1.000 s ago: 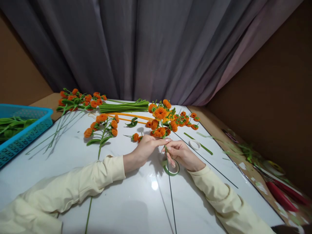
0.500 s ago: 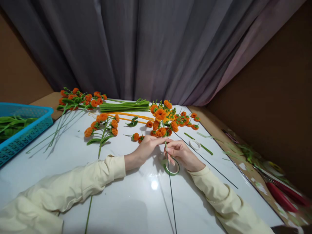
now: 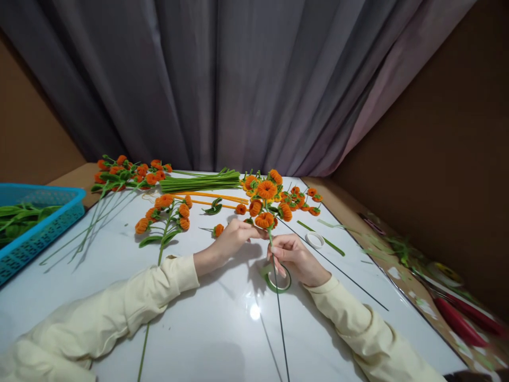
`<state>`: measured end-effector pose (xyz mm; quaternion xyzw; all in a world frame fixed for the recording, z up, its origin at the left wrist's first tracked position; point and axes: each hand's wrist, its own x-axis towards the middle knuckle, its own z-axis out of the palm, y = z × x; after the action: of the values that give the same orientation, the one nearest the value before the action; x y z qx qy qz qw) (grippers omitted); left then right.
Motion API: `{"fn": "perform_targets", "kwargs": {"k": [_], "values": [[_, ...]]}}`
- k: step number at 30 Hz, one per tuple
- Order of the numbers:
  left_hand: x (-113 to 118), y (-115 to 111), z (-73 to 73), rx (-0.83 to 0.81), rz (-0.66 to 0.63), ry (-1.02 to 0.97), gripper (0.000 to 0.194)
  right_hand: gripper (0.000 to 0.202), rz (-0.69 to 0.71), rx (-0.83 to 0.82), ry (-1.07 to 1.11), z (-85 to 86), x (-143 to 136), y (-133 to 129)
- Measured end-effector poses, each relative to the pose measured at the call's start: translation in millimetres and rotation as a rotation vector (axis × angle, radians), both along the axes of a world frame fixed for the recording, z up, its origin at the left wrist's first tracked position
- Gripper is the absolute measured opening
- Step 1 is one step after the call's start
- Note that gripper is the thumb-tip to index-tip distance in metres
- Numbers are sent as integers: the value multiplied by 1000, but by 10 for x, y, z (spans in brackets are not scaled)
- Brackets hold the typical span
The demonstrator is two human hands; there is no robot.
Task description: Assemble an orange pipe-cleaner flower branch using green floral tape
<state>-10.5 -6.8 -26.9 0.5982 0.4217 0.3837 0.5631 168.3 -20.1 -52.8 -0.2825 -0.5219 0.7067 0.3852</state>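
Observation:
My right hand (image 3: pixel 296 258) is closed around the green stem (image 3: pixel 279 302) of an upright spray of orange flowers (image 3: pixel 266 189). A roll of green tape (image 3: pixel 284 289) hangs or rests just below its fingers. My left hand (image 3: pixel 234 240) reaches in from the left, its fingers pointing at the stem just under the blooms; whether its fingertips pinch anything is hidden. Left of my hands, another orange flower spray (image 3: pixel 165 212) with green leaves lies on the white table (image 3: pixel 207 329). A small orange bloom (image 3: pixel 218 229) lies beside my left hand.
A blue basket (image 3: pixel 43 233) of green leaves stands at the left. Green stems (image 3: pixel 201 182), orange stems (image 3: pixel 214 196) and more orange flowers (image 3: pixel 119 171) lie at the back. A white ring (image 3: pixel 315 240) and dark wire (image 3: pixel 338 268) are at right, with red-handled scissors (image 3: pixel 461 321) beyond.
My left hand has shifted slightly left and down from the stem's top. The held spray appears slightly higher relative to my hands, and the view has tilted a little.

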Motion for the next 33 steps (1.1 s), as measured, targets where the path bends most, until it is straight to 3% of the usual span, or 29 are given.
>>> {"fn": "perform_targets", "kwargs": {"k": [4,11,14,20,28,33], "values": [[-100,112,145,10,-44,103,23,27,11,-6,32,-23,15,2],[-324,380,265,35,202,-40,23,27,48,-21,49,-43,-30,-28],[-359,437,287,23,167,-185,23,27,53,-29,51,-72,-48,-35],[-316,468,275,-183,52,-456,25,28,87,-53,26,-162,-88,-42],[-348,362,375,-230,93,-369,8,28,73,-79,2,-182,-105,-57],[-356,321,389,-215,65,-271,24,28,64,-83,6,-177,-109,-62]]}}
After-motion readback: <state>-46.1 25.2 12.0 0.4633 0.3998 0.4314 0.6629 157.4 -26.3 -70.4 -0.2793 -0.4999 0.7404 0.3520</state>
